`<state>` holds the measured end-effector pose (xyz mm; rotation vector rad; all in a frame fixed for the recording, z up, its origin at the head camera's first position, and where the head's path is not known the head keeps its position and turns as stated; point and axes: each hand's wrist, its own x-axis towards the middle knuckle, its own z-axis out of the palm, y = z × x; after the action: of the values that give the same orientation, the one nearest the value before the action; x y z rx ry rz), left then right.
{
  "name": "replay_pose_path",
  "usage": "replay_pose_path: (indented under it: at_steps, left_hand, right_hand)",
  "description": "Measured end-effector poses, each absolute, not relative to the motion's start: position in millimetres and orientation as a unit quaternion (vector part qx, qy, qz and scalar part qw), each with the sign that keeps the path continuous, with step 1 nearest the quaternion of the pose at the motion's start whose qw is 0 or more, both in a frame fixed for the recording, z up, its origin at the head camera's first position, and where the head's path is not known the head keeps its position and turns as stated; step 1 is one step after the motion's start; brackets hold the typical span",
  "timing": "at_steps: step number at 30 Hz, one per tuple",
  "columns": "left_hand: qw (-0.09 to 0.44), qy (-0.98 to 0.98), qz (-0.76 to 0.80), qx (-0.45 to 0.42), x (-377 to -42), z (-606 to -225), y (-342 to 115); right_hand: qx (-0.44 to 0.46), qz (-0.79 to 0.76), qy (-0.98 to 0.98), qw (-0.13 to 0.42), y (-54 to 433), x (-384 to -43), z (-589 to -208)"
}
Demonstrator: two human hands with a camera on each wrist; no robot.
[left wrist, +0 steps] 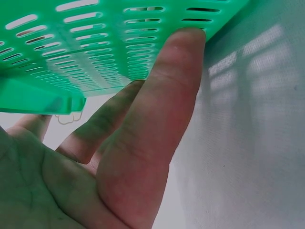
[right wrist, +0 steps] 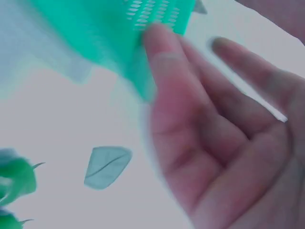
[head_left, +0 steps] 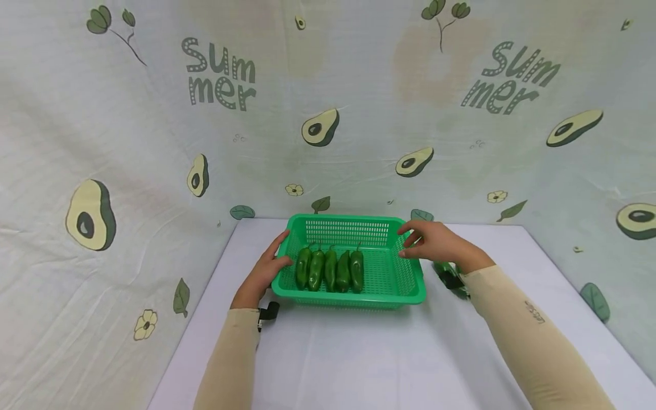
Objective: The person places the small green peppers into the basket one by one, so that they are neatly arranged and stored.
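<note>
A green slotted plastic basket (head_left: pixel 379 265) holds several green chili peppers (head_left: pixel 330 270), lined up side by side in its left half. My left hand (head_left: pixel 266 269) is at the basket's left side, fingers extended. In the left wrist view the thumb (left wrist: pixel 162 95) reaches the slotted plastic (left wrist: pixel 109 43), and the other fingers extend past it, tips partly hidden. At the right end, my right hand (head_left: pixel 433 245) has thumb and fingers spread apart over the rim. In the right wrist view its thumb (right wrist: pixel 171 86) overlaps the blurred basket corner (right wrist: pixel 140 71).
More green peppers (head_left: pixel 445 269) lie on the white tabletop (head_left: pixel 348 359) right of the basket, partly behind my right wrist. A cloth (head_left: pixel 359 171) printed with avocados and lettering hangs behind and on both sides. A black wrist device (head_left: pixel 269 311) sits at my left wrist.
</note>
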<state>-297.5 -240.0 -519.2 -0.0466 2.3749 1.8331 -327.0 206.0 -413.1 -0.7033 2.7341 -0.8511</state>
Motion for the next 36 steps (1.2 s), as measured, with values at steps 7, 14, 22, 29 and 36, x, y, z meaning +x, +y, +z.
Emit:
replay_pose_path:
  at_steps: [7, 14, 22, 29, 36]
  left_hand:
    - [0.067, 0.794, 0.604, -0.017, -295, -517, -247]
    - [0.069, 0.797, 0.599, -0.026, -296, -521, -248]
    - [0.067, 0.797, 0.6, -0.021, -296, -522, -244]
    - [0.062, 0.797, 0.601, -0.02, -298, -522, -241]
    - [0.063, 0.799, 0.597, -0.018, -298, -521, -239]
  right_hand:
    - [-0.204, -0.28, 0.938, 0.03, 252, -309, -426]
    - [-0.168, -0.26, 0.95, 0.036, 295, -299, -441]
    - [-0.13, -0.255, 0.958, 0.029, 332, -293, -472]
    - [-0.085, -0.254, 0.963, 0.026, 357, -294, -499]
    - [-0.055, -0.255, 0.964, 0.047, 369, -289, -515]
